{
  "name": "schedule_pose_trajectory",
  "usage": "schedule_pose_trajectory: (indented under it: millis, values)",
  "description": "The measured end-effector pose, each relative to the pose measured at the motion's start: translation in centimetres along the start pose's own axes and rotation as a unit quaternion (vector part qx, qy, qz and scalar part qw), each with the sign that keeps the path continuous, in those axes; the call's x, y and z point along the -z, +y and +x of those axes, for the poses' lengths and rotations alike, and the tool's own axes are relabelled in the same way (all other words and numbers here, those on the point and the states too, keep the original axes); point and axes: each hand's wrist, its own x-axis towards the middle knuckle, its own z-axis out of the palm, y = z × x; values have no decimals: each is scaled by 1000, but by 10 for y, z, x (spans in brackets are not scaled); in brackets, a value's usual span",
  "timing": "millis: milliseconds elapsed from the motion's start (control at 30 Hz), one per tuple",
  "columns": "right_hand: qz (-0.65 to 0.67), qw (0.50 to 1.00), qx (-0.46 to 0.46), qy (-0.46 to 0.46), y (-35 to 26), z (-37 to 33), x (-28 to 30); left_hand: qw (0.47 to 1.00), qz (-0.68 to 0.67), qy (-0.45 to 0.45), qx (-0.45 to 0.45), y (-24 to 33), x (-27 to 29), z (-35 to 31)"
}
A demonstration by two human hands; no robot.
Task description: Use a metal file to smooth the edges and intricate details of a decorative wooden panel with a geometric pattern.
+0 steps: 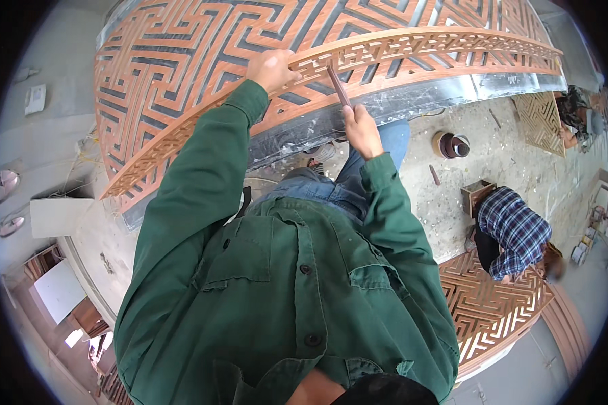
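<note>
A narrow wooden lattice panel (358,50) stands on edge, bowed by the lens, across a large flat lattice panel (203,50). My left hand (271,71) is closed over the upper edge of the standing panel. My right hand (363,133) grips the near end of a slim, flat, brown stick (339,88), perhaps a file or sanding stick. The stick's far tip meets the standing panel's openwork, a little right of my left hand. Whether the tip passes into a slot, I cannot tell.
The dusty dark table edge (304,138) runs before my legs. On the floor to the right are a round brown container (450,145) and a small stick (435,175). A person in a plaid shirt (513,226) bends over another lattice panel (483,300). Another person (574,115) handles a panel farther off.
</note>
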Motion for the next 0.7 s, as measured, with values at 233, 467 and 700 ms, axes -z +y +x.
schedule_pose_trajectory:
  millis: [233,467,700]
  values:
    - [557,779,-225,-179,-21,-19,0,1000,-17,5,-3,10,3,-2]
    - [586,762,-216,-170,-49,-24,-38,999,0,-44,26,19,6,15]
    - [538,770,-223,-263,-37,57,-20,999,-7,-4,-44,5,-8,24]
